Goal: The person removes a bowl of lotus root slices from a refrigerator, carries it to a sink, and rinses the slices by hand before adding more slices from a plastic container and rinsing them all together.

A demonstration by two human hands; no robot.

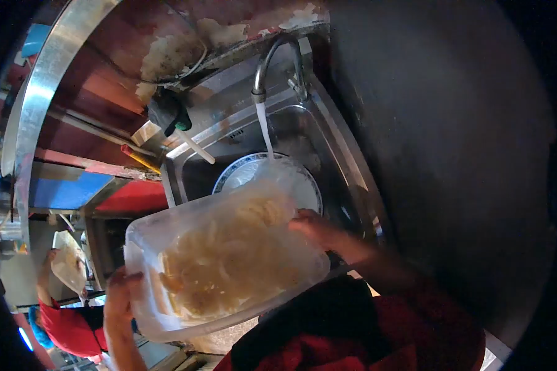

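A translucent plastic tub [143,309] holds pale, yellowish food pieces [229,266] in cloudy liquid; blur hides their exact kind. My left hand [122,290] grips its left end, and my right hand [322,234] has hold of the far right rim. The tub is raised over the near edge of a steel sink [195,157]. Just beyond it, a white plate with a blue patterned rim [226,178] sits in the sink, partly covered by the tub. Water runs from the curved tap [277,46] onto the plate.
A dark bundle with a pale handle [195,147] hangs over the sink's left edge, near an orange-red stick [141,161]. A dark panel [439,154] stands on the right. At far left, a co-worker in red [71,328] holds a white tray [69,263].
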